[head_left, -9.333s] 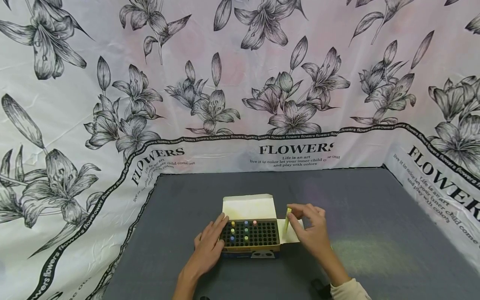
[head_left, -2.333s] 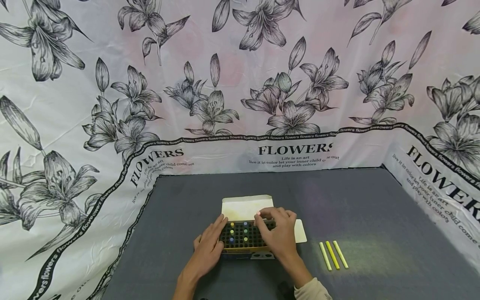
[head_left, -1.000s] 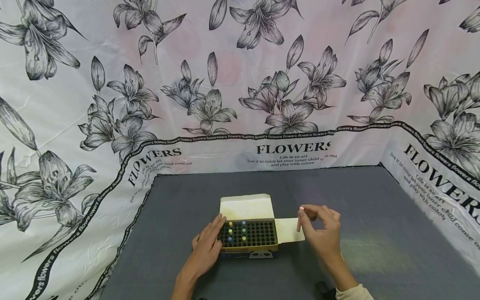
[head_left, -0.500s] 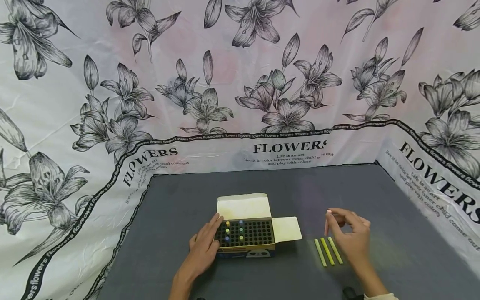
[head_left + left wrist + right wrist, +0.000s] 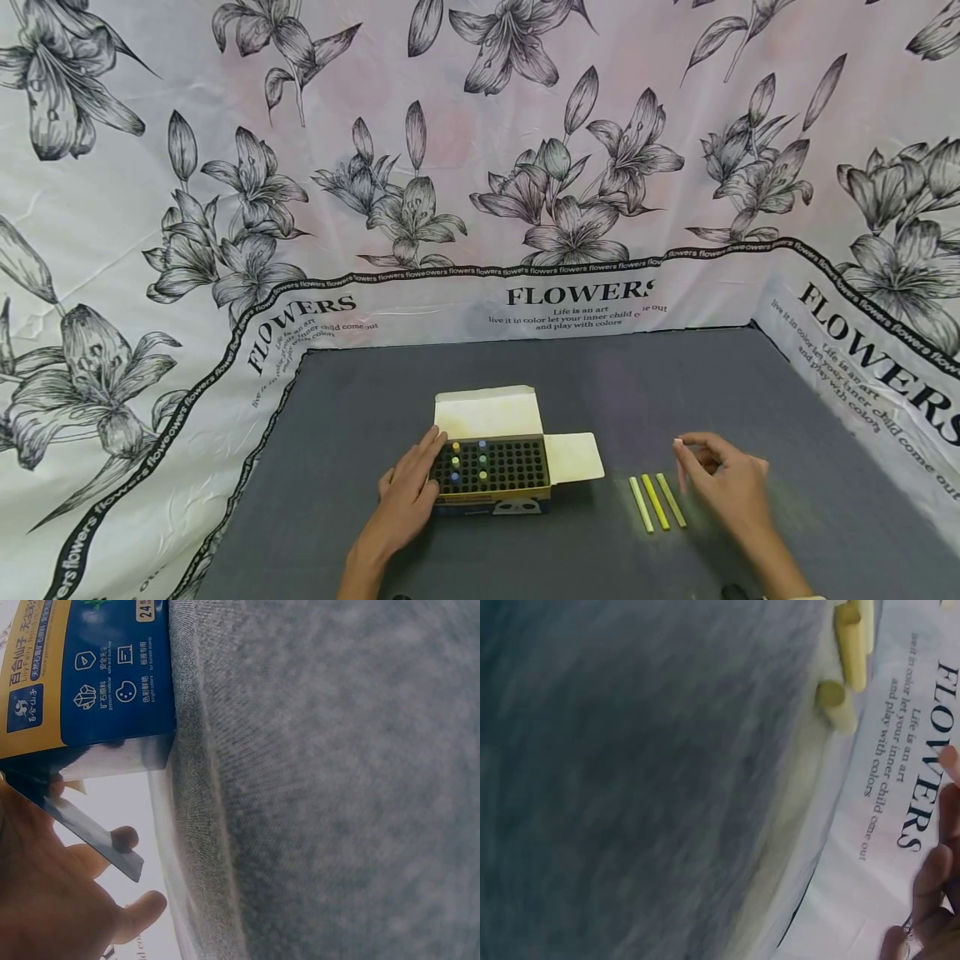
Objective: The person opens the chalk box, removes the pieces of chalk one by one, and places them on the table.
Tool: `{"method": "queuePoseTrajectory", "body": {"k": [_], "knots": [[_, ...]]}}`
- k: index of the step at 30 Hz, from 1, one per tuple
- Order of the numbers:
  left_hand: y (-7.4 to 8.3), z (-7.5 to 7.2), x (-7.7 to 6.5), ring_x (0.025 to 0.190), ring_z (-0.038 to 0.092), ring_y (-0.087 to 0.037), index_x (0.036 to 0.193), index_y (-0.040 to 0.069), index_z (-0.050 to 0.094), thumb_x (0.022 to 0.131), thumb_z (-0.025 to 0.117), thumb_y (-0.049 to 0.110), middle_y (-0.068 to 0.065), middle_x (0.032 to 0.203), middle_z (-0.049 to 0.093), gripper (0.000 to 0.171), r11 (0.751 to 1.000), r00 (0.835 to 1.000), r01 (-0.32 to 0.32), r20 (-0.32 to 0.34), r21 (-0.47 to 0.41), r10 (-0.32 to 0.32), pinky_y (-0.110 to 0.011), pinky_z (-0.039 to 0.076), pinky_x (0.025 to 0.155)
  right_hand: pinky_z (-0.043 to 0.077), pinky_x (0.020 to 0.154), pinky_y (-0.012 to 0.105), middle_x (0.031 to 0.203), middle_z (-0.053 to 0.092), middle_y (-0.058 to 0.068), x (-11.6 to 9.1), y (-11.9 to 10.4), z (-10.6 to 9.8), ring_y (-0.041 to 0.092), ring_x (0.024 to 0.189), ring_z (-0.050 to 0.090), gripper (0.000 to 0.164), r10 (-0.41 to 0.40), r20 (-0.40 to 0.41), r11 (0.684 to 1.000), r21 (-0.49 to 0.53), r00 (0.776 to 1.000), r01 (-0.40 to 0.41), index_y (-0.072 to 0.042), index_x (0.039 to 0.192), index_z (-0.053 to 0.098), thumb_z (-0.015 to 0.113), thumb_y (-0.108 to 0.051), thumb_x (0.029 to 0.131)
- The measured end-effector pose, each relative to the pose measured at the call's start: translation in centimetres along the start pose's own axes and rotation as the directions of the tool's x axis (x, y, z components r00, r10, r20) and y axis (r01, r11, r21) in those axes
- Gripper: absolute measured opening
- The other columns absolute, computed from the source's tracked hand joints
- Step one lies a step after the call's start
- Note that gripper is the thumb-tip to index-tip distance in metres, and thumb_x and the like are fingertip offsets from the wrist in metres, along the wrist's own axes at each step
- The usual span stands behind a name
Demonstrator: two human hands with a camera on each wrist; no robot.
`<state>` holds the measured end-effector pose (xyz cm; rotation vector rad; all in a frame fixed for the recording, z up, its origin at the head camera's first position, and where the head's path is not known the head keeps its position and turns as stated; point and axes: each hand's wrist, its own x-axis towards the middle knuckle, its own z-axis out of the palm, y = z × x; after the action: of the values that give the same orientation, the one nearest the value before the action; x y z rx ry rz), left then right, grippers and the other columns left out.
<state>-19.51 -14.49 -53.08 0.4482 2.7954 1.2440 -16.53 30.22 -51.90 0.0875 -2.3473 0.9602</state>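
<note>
A chalk box [image 5: 491, 492] with a black grid of holes lies with its lid flap up, and several coloured chalk ends show in the grid. My left hand [image 5: 405, 487] rests along its left side, fingers extended; in the left wrist view the hand [image 5: 52, 885] is by an end flap of the blue and yellow box [image 5: 105, 675]. My right hand [image 5: 731, 483] pinches a pink chalk stick [image 5: 681, 475] upright between thumb and fingertips. Left of it lie three yellowish chalk sticks [image 5: 656, 502] in a row. In the right wrist view only curled fingers [image 5: 934, 877] show.
The side flap [image 5: 573, 457] of the box spreads out to the right over the dark grey table [image 5: 375, 383]. A white flower-printed sheet [image 5: 420, 325] borders the table at the back and both sides. Chalk dust marks the table near the sticks.
My right hand took the pink chalk from the box and carried it right, past the three yellowish sticks, and lower over the table. My left hand has stayed at the box.
</note>
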Motion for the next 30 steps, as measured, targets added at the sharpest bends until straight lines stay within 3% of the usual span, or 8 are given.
{"method": "queuePoseTrajectory", "body": {"k": [3,11,18,24,30], "knots": [[0.0,0.1,0.0,0.156,0.018,-0.046,0.163,0.031,0.028,0.106,0.038,0.013,0.001,0.171,0.021,0.061,1.0,1.0,0.002,0.002,-0.002,-0.002,-0.078,0.007,0.109,0.023,0.085,0.055,0.052,0.06,-0.013,-0.4,0.5,-0.4,0.004,0.048,0.047,0.015,0.106,0.133,0.993,-0.069,0.985,-0.098,-0.009,0.104,0.073,0.07,-0.022,0.097],[-0.2,0.1,0.1,0.156,0.018,-0.046,0.163,0.031,0.027,0.105,0.038,0.011,0.002,0.172,0.02,0.062,1.0,1.0,-0.003,0.002,-0.007,0.003,-0.078,0.006,0.108,0.025,0.079,0.049,0.049,0.058,-0.011,-0.2,1.1,-0.8,0.011,0.049,0.045,0.032,0.238,0.327,0.954,-0.256,0.914,-0.157,-0.01,0.112,0.072,0.061,-0.038,0.102],[0.0,-0.1,-0.1,0.155,0.019,-0.045,0.163,0.03,0.028,0.105,0.038,0.012,0.002,0.171,0.021,0.061,1.0,1.0,-0.005,-0.004,-0.003,0.005,-0.078,0.008,0.108,0.032,0.074,0.055,0.055,0.058,-0.011,0.2,1.5,-0.6,0.014,0.054,0.048,0.031,0.282,0.393,0.915,-0.383,0.875,-0.123,-0.01,0.108,0.075,0.065,-0.038,0.098],[0.0,-0.2,-0.2,0.155,0.019,-0.047,0.162,0.029,0.03,0.104,0.038,0.01,0.001,0.171,0.021,0.062,1.0,1.0,-0.011,-0.001,-0.011,0.011,-0.079,0.007,0.107,0.03,0.076,0.058,0.047,0.055,-0.008,0.4,1.5,-0.2,0.015,0.054,0.049,0.028,0.325,0.438,0.899,-0.417,0.838,-0.131,-0.011,0.105,0.075,0.066,-0.036,0.096],[0.0,-0.1,0.0,0.156,0.019,-0.044,0.163,0.031,0.028,0.103,0.038,0.011,0.005,0.172,0.02,0.064,1.0,1.0,0.006,0.012,-0.004,-0.006,-0.077,0.007,0.109,0.03,0.073,0.051,0.041,0.051,-0.009,0.2,1.3,0.0,0.015,0.051,0.049,0.024,0.324,0.454,0.891,-0.442,0.83,-0.105,-0.011,0.102,0.074,0.066,-0.033,0.096]]}}
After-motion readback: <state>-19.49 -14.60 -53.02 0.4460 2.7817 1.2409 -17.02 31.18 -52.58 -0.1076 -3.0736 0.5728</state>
